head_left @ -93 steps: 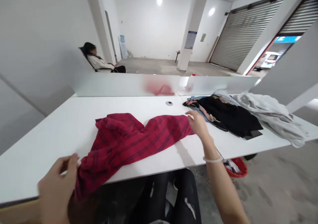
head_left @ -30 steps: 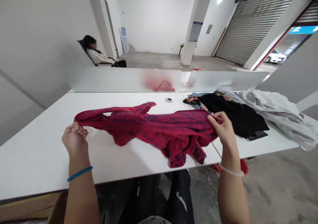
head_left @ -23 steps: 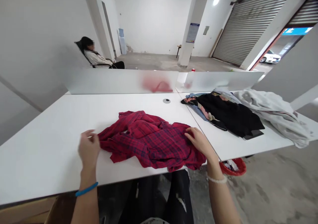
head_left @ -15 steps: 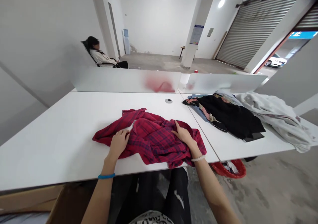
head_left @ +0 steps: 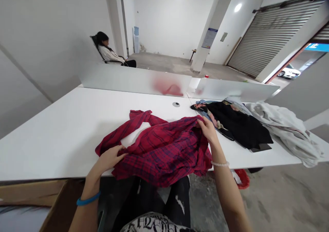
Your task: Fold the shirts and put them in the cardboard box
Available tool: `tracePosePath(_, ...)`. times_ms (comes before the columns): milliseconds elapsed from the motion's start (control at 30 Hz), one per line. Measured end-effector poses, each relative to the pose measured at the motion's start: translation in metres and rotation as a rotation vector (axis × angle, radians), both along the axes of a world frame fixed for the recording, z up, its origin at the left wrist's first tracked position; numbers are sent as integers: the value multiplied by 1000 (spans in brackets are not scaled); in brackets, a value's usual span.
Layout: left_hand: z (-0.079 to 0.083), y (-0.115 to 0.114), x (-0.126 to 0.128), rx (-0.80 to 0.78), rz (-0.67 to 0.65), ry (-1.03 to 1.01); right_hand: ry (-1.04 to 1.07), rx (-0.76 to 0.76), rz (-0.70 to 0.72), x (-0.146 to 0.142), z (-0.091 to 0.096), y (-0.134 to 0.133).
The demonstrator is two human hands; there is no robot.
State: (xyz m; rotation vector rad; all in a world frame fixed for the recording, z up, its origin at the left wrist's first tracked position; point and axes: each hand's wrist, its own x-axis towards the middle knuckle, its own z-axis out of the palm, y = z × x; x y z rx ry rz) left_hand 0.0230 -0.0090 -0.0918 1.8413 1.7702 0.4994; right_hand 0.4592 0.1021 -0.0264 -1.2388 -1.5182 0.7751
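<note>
A red and navy plaid shirt (head_left: 164, 146) lies rumpled on the white table (head_left: 59, 132), part of it lifted and its near side hanging over the front edge. One sleeve stretches out to the left, with bare table showing between it and the body. My right hand (head_left: 208, 130) pinches the shirt's upper right part, near the collar, and holds it raised. At the left, the fingers of my left hand (head_left: 111, 158) are closed on the shirt's edge near the bottom; the fingertips are partly hidden by cloth.
Black clothing (head_left: 239, 122) is heaped on the table at the right, beside a pale grey garment (head_left: 280, 125). A frosted divider (head_left: 123, 79) runs along the back. Below stand a red-lined bin (head_left: 243, 178) and a cardboard box (head_left: 31, 194). A person (head_left: 111, 53) sits beyond the divider.
My right hand has moved right and up, lifting the collar end of the shirt. My left hand has shifted left and down, gripping the edge; the shirt is spread wider and droops over the front edge.
</note>
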Motion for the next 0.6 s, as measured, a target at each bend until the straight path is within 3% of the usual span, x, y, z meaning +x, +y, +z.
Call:
tracePosePath(100, 5, 8, 4, 183, 216, -181, 247, 137, -241, 17, 5, 4)
tracePosePath(167, 18, 14, 7, 343, 402, -304, 318, 255, -377, 24, 9, -1)
tracePosePath(267, 50, 22, 11, 633, 558, -333, 208, 437, -557, 27, 17, -19)
tracePosePath(367, 74, 22, 9, 827, 559, -230, -34, 491, -642, 32, 23, -42)
tracePosePath(433, 75, 16, 2, 711, 420, -108, -263, 305, -464, 41, 24, -59)
tracePosePath(533, 54, 3, -14, 257, 71, 42, -690, -163, -27, 53, 22, -85)
tracePosePath(600, 36, -4, -21, 63, -64, 47, -897, -310, 61, 49, 20, -99)
